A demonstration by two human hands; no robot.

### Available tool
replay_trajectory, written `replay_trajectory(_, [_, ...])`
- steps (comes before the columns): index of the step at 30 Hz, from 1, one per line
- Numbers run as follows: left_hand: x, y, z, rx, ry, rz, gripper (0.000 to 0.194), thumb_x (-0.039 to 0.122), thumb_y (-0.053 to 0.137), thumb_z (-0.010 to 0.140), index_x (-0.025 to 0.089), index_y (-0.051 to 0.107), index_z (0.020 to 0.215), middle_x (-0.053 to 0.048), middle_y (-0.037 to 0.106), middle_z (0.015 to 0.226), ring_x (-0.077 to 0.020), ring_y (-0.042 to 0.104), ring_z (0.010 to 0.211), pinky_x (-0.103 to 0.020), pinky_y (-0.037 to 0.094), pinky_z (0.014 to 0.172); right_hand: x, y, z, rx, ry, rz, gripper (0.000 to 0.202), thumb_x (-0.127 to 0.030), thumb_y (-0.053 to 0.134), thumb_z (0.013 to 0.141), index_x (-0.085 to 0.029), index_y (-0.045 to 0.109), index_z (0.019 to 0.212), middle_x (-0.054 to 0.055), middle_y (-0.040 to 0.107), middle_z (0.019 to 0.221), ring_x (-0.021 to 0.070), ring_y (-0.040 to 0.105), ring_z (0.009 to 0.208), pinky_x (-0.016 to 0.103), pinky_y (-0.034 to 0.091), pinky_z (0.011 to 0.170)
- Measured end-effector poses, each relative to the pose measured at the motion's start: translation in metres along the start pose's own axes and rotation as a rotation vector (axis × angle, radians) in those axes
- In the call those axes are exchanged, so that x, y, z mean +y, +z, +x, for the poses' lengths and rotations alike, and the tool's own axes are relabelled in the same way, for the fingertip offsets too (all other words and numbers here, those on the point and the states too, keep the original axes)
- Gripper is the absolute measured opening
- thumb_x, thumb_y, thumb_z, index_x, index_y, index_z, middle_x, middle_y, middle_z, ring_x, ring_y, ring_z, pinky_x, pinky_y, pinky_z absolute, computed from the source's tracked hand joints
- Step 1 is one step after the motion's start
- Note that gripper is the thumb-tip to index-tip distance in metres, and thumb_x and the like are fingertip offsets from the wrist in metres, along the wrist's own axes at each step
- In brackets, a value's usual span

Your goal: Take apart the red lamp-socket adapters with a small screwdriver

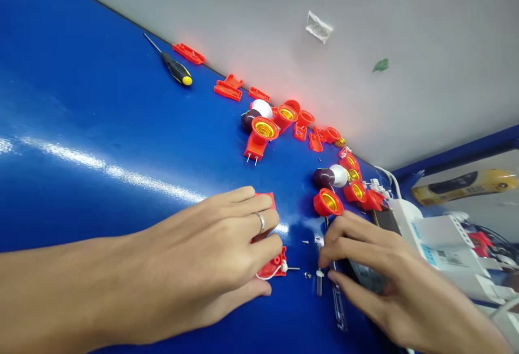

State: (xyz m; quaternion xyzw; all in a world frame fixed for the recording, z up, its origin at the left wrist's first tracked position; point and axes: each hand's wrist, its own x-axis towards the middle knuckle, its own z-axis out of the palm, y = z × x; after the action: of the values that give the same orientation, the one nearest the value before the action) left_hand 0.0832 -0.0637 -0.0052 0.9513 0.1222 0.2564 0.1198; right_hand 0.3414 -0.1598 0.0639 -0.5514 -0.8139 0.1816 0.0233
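My left hand [227, 240], with a ring on one finger, is closed over a red plastic housing [274, 267] on the blue surface. A white wire and a metal pin show at the housing's edge. To its right, my right hand [365, 267] has its thumb and fingers around a thin screwdriver with a clear handle [339, 308], whose shaft passes between them; whether they grip it is unclear. Small screws [307, 275] and a small metal piece with a white part [319, 282] lie between the hands. A red socket [328, 202] stands just beyond my right fingertips.
Farther back are a red socket with two pins [261, 135], several red shells [227, 90] and a black-and-yellow screwdriver [177, 69]. White bins [441, 246] and a yellow bottle [466, 185] are at the right. A grey wall [284, 29] borders the blue table [81, 89].
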Motion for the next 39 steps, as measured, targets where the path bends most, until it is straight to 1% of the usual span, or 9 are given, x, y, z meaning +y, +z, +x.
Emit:
replay_trajectory(3, [0.000,-0.001,0.001,0.018,0.012,0.020,0.022,0.037,0.077,0.090,0.023,0.072,0.105,-0.003,0.075,0.095,-0.0267,0.069,0.099,-0.040,0.054,0.086,-0.002,0.004,-0.007,0.056,0.060,-0.039,0.038,-0.024,0.086,0.076,-0.035,0.063,0.104,-0.005,0.070,0.105,0.0175,0.068,0.095,0.026,0.056,0.081])
replay_trajectory(5, [0.000,-0.004,0.001,0.009,0.021,0.018,0.023,0.038,0.079,0.088,0.022,0.073,0.103,-0.003,0.075,0.095,-0.0272,0.069,0.098,-0.040,0.054,0.082,-0.003,0.007,-0.006,0.004,0.099,-0.060,0.044,-0.025,0.092,0.068,-0.035,0.064,0.100,-0.007,0.071,0.095,0.0181,0.069,0.083,0.027,0.056,0.071])
replay_trajectory(9, [0.001,-0.007,0.003,-0.036,0.026,0.008,0.017,0.034,0.081,0.087,0.022,0.073,0.097,-0.002,0.075,0.091,-0.0262,0.070,0.096,-0.039,0.054,0.079,-0.006,0.009,0.003,-0.178,0.150,-0.077,0.026,-0.020,0.083,0.077,-0.034,0.065,0.089,-0.010,0.071,0.083,0.0164,0.068,0.070,0.027,0.051,0.063])
replay_trajectory(14, [0.003,-0.007,0.004,-0.014,0.026,0.011,0.021,0.035,0.082,0.086,0.021,0.074,0.099,-0.002,0.076,0.092,-0.0268,0.070,0.098,-0.039,0.053,0.079,-0.007,0.008,0.005,-0.188,0.211,-0.076,0.020,-0.019,0.065,0.088,-0.036,0.064,0.098,-0.009,0.072,0.092,0.0158,0.070,0.080,0.029,0.051,0.070])
replay_trajectory(19, [0.002,-0.008,0.003,-0.019,0.026,0.003,0.019,0.036,0.081,0.086,0.022,0.073,0.095,-0.001,0.076,0.093,-0.0260,0.069,0.097,-0.039,0.053,0.079,-0.005,0.004,0.005,0.009,0.082,-0.105,0.020,-0.021,0.051,0.094,-0.032,0.066,0.102,-0.006,0.074,0.093,0.0124,0.072,0.076,0.025,0.055,0.069])
replay_trajectory(25, [0.002,-0.009,0.004,-0.033,0.026,0.010,0.018,0.036,0.079,0.089,0.021,0.072,0.097,-0.002,0.075,0.092,-0.0253,0.069,0.099,-0.037,0.052,0.087,0.004,-0.001,0.011,0.446,0.055,-0.287,0.012,-0.028,0.055,0.099,-0.029,0.067,0.100,-0.005,0.077,0.085,0.0125,0.073,0.066,0.022,0.055,0.060])
replay_trajectory(28, [0.003,-0.008,0.003,-0.040,0.003,0.038,0.021,0.037,0.079,0.089,0.020,0.070,0.098,-0.004,0.076,0.092,-0.0272,0.069,0.101,-0.040,0.051,0.087,0.002,-0.002,0.011,0.525,0.027,-0.270,0.013,-0.034,0.058,0.099,-0.028,0.069,0.102,-0.005,0.076,0.079,0.0114,0.070,0.056,0.020,0.053,0.051])
replay_trajectory(33, [0.008,-0.010,0.002,-0.014,-0.039,0.068,0.036,0.040,0.083,0.085,0.018,0.065,0.106,-0.006,0.077,0.096,-0.0285,0.069,0.102,-0.040,0.050,0.088,-0.006,0.001,0.012,0.426,-0.057,-0.114,0.012,-0.031,0.060,0.099,-0.034,0.066,0.109,-0.008,0.077,0.093,0.0103,0.075,0.078,0.017,0.058,0.072])
replay_trajectory(39, [0.010,-0.010,0.003,-0.029,-0.064,0.092,0.037,0.037,0.083,0.085,0.019,0.062,0.109,-0.005,0.077,0.104,-0.0275,0.069,0.101,-0.039,0.050,0.084,-0.011,0.019,0.023,0.263,-0.078,0.000,0.018,-0.021,0.056,0.101,-0.034,0.060,0.113,-0.006,0.071,0.094,0.0107,0.072,0.086,0.022,0.056,0.079])
